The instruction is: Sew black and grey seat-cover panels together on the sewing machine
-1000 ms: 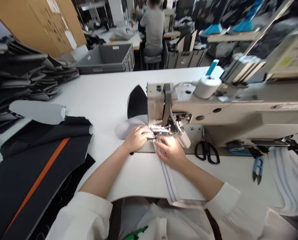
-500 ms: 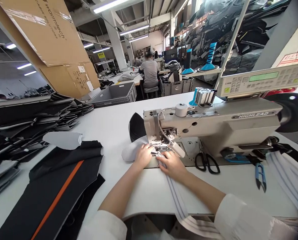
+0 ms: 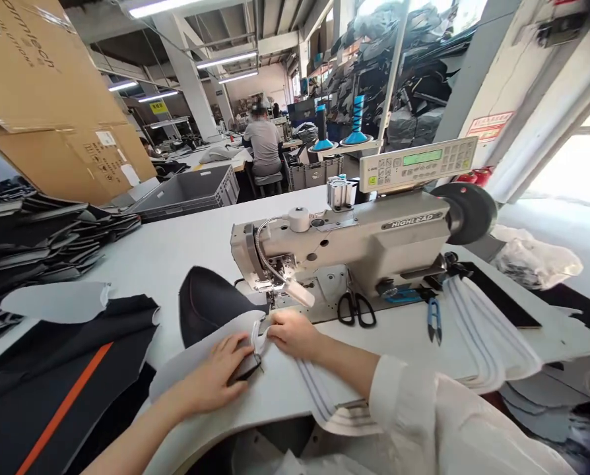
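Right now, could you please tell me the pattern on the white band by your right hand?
Blue-grey lengthwise stripes on the white band, best in the head view.

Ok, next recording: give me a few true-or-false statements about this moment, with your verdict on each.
1. The left hand rests on a pale grey fabric panel. True.
2. The right hand grips black-handled scissors. False: the scissors lie on the table by the machine base, and the right hand is at the panel's edge, above a striped white strip.
3. Blue-handled thread snips lie to the right of the scissors. True.
4. A co-worker sits at the person's own table. False: they sit at a distant table, back turned.
5. The orange stripe runs across the grey panel. False: it is on the dark panel to the left.
6. The sewing machine is marked HIGHLEAD. True.
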`<state>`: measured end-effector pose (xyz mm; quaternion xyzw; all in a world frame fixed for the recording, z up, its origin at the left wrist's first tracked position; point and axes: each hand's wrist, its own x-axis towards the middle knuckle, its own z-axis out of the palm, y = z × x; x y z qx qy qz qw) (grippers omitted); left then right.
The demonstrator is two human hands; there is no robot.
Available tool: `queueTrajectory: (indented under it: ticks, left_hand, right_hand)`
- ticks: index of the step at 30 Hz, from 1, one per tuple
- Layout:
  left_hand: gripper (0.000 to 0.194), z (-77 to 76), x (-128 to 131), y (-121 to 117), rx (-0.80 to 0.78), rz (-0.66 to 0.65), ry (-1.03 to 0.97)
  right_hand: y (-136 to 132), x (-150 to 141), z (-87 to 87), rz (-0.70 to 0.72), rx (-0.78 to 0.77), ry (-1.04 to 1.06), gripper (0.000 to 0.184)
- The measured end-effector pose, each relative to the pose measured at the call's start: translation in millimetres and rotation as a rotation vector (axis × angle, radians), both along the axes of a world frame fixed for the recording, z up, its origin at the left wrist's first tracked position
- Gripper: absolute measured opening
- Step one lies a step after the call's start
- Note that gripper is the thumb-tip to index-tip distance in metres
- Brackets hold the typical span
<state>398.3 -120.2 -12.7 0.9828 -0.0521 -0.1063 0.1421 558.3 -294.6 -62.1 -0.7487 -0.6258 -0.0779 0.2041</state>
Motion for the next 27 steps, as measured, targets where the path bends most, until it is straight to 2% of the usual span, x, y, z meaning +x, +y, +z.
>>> queueTrajectory:
  ticks: [2, 4, 6, 8, 9, 10, 13, 16, 18, 19, 20, 22, 24, 27]
  left_hand:
    - [0.035, 5.5, 19, -12, 0.007, 0.022, -0.004]
    - [0.029, 1.5, 39, -25, 0.070, 0.081, -0.069]
    - [0.029, -9.1, 53, -32, 0.074, 0.114, -0.158]
    - [0.026, -21.1, 59, -34, 0.003, 0.113, -0.227]
    - [0.022, -26.4, 59, -33, -0.039, 0.110, -0.254]
    - [0.017, -30.8, 58, -32, -0.072, 0.110, -0.279]
    - [0.009, -39.1, 52, -28, -0.134, 0.130, -0.350]
    - [0.005, -40.8, 49, -24, -0.208, 0.158, -0.400]
    - [0.005, -40.3, 49, -18, -0.317, 0.188, -0.411]
    - [0.003, -40.3, 50, -13, -0.399, 0.216, -0.417]
    - [0.004, -40.7, 50, -8, -0.479, 0.241, -0.408]
    - [0.006, -42.3, 51, 3, -0.616, 0.284, -0.390]
    - [0.006, -43.5, 51, 11, -0.726, 0.300, -0.361]
    - [0.007, -42.8, 50, 13, -0.853, 0.300, -0.344]
  right_hand:
    - [-16, 3, 7.1, 0.005, 0.024, -0.026, 0.015]
    - [-44, 7, 10.0, -0.085, 0.083, -0.053, 0.019]
    - [-79, 12, 4.9, -0.314, 0.150, -0.074, 0.024]
    - [-115, 19, -6.2, -0.583, 0.145, -0.139, 0.032]
    - [-130, 22, -12.2, -0.684, 0.133, -0.178, 0.036]
    - [-142, 25, -17.3, -0.727, 0.100, -0.196, 0.039]
    - [-163, 25, -22.3, -0.661, 0.005, -0.206, 0.042]
    - [-167, 18, -10.2, -0.587, -0.039, -0.122, 0.036]
    - [-166, 17, 1.8, -0.644, -0.061, 0.001, 0.039]
    - [-165, 18, 7.2, -0.697, -0.083, 0.065, 0.046]
    - [-164, 20, 11.6, -0.745, -0.135, 0.114, 0.053]
    - [-159, 22, 17.2, -0.749, -0.272, 0.143, 0.055]
    - [-153, 19, 19.8, -0.632, -0.368, 0.129, 0.050]
    - [-140, 8, 21.3, -0.419, -0.367, 0.120, 0.048]
